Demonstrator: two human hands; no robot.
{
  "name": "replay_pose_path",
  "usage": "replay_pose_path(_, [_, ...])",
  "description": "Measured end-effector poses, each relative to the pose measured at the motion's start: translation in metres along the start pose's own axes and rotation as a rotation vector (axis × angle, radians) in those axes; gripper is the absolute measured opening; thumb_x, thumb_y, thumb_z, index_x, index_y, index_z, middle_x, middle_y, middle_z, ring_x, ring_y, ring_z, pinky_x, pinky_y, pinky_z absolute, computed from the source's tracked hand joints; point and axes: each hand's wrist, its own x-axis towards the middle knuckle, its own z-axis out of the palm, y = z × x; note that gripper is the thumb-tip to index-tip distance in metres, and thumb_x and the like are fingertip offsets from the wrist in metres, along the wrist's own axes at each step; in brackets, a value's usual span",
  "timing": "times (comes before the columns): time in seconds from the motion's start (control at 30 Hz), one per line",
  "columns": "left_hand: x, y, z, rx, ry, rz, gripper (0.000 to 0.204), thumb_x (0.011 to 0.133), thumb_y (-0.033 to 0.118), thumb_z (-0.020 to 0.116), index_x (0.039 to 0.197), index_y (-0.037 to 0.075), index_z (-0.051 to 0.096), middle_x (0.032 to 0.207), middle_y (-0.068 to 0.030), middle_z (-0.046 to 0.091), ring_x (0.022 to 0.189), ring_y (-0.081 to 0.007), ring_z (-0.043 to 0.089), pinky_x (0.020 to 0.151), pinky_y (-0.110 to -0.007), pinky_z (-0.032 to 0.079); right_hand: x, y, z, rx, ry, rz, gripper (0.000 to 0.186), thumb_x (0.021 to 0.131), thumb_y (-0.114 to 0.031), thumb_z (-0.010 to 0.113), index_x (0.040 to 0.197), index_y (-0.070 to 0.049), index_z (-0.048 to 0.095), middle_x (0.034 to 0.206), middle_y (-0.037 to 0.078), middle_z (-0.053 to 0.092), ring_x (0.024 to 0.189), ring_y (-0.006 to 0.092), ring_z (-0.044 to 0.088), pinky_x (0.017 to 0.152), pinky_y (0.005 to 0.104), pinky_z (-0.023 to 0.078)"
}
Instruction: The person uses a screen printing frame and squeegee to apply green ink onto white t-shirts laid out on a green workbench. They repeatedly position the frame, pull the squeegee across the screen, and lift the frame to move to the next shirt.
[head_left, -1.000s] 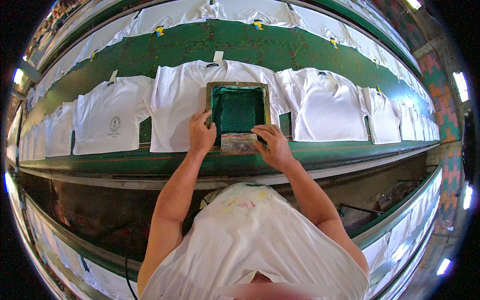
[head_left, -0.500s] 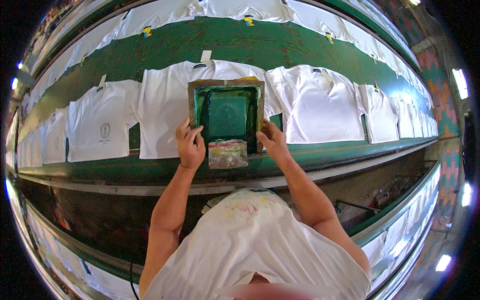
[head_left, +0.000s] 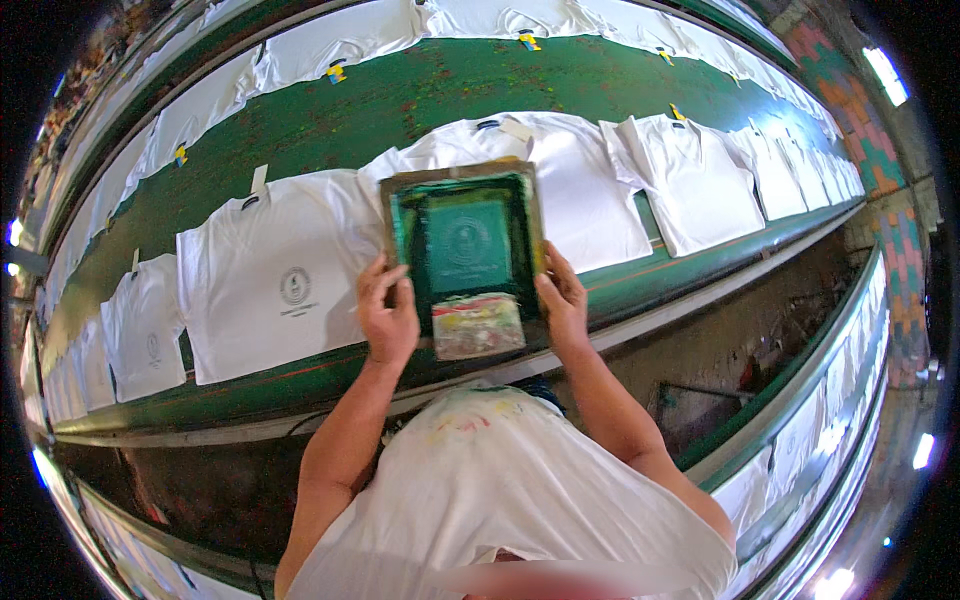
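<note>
I hold a rimmed screen frame (head_left: pixel 465 245) upright between both hands, its dark green inside showing a pale round emblem. My left hand (head_left: pixel 388 310) grips its left side and my right hand (head_left: pixel 560 300) its right side. A paint-smeared block or flap (head_left: pixel 478 328) sits at the frame's lower end. Behind and left of it, a white T-shirt (head_left: pixel 240 275) lying on the green bench carries a dark round print. Another white T-shirt (head_left: pixel 580 190) lies behind the frame to the right, partly hidden by it.
The long green bench (head_left: pixel 300 130) carries rows of white shirts (head_left: pixel 700 180), some with small yellow and blue tags. A pale rail (head_left: pixel 640 303) runs along its near edge. Another row of shirts (head_left: pixel 800 430) stands behind me at right. A tiled strip (head_left: pixel 880 150) shows at far right.
The view has turned, so the bench now slants up to the right. The frame has moved off the shirt it was over toward my body, raised in both hands, and its emblem shows more clearly.
</note>
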Motion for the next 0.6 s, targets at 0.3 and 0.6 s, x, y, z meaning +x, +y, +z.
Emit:
replay_pose_path(0.3, [-0.056,0.136,0.229,-0.116,-0.226,0.041,0.039,0.080,-0.007,0.079,0.117,0.006,0.079,0.144,-0.0242,0.065,0.133,-0.0439,0.064,0.114,-0.050,0.051,0.031,-0.048,-0.255,-0.006,0.201,-0.056,0.056,0.107,-0.006,0.065,0.163,-0.006,0.058,0.121,-0.002,0.066,0.090,0.0064,0.052,0.076,0.0233,0.043])
replay_pose_path(0.6, [-0.059,0.132,0.247,-0.040,-0.129,-0.043,0.030,0.086,-0.004,0.080,0.114,0.007,0.081,0.151,-0.0234,0.065,0.139,-0.0408,0.063,0.117,-0.049,0.050,0.079,-0.032,-0.277,-0.095,0.108,-0.105,0.055,0.106,-0.005,0.065,0.159,0.007,0.056,0.155,0.015,0.065,0.137,0.0214,0.062,0.118,0.0335,0.044])
